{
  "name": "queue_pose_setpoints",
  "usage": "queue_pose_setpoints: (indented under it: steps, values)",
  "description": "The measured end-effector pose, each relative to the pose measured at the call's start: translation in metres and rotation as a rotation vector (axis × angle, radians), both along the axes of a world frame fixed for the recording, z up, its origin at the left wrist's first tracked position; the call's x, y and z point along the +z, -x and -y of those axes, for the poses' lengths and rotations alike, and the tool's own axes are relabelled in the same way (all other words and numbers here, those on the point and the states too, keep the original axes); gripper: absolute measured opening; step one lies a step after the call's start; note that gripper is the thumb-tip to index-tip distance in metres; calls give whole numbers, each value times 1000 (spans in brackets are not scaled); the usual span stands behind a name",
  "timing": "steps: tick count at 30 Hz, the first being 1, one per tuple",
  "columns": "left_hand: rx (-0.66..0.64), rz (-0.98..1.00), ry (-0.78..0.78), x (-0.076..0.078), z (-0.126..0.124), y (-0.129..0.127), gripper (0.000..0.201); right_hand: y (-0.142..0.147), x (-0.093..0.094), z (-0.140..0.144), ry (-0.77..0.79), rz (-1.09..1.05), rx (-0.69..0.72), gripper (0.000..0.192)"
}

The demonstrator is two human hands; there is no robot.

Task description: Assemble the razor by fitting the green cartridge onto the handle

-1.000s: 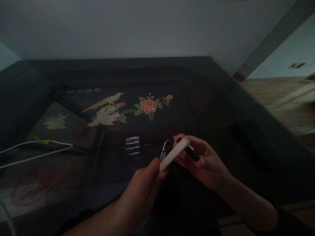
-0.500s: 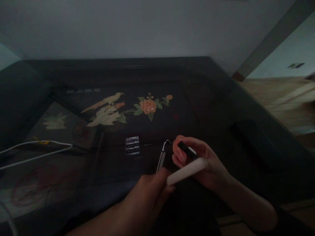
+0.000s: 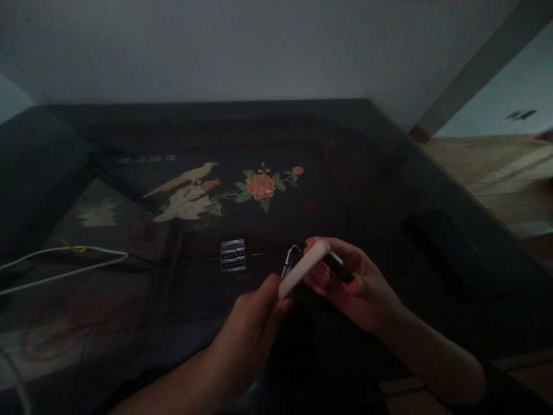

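Above the dark glass-topped table with its inlaid flower panel (image 3: 259, 187), the left hand (image 3: 254, 323) pinches the lower end of a white oblong bar (image 3: 303, 268), tilting it against a small black flat object (image 3: 334, 268) clasped by the right hand (image 3: 360, 288), seemingly to rub it

A single camera worn on the person's head looks forward and down over a dark glass-topped table (image 3: 371, 190), close above the left hand (image 3: 254, 325) and right hand (image 3: 358, 288) at near centre, with the wall (image 3: 242, 52) far behind.
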State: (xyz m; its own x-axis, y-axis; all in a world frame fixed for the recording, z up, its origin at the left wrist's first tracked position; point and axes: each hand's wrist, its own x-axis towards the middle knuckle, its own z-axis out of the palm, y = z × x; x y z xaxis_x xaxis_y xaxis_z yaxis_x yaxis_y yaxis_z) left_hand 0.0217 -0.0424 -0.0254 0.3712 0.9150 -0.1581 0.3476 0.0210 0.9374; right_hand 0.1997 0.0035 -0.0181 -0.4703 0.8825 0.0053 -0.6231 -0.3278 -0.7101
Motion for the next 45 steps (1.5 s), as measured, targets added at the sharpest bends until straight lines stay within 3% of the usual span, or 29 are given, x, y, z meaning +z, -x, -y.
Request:
queue_pose_setpoints:
  steps: [5, 10, 15, 21, 26, 31, 36, 42, 45]
  values:
    - [-115, 8, -32, 2, 2, -1, 14, 0, -2, 2, -20, 15, -22, 41]
    - [20, -7, -19, 0, 1, -2, 17, 0, 0, 3, -15, -17, 19, 44]
    - [-107, 26, -60, 0, 5, -2, 15, 0, -1, 2, -30, 22, -22, 40]
    - [30, 0, 14, 3, 4, -3, 17, 0, -1, 2, -17, 33, -7, 46]
    - [-127, 46, -36, 2, 3, -4, 14, 0, -2, 1, -5, 33, -18, 42]
    - [39, -15, 38, 4, 1, -4, 18, 0, -1, 0, -24, -9, -3, 43]
    - [-117, 25, -25, 2, 3, -2, 14, 1, -2, 1, -18, 15, -17, 45]
    - [45, -14, 38, 5, 2, -2, 20, 1, -2, 1, -39, -7, -2, 44]
    - [-58, 8, -3, 4, 2, -2, 15, 0, -4, 1, -36, 37, -18, 44]
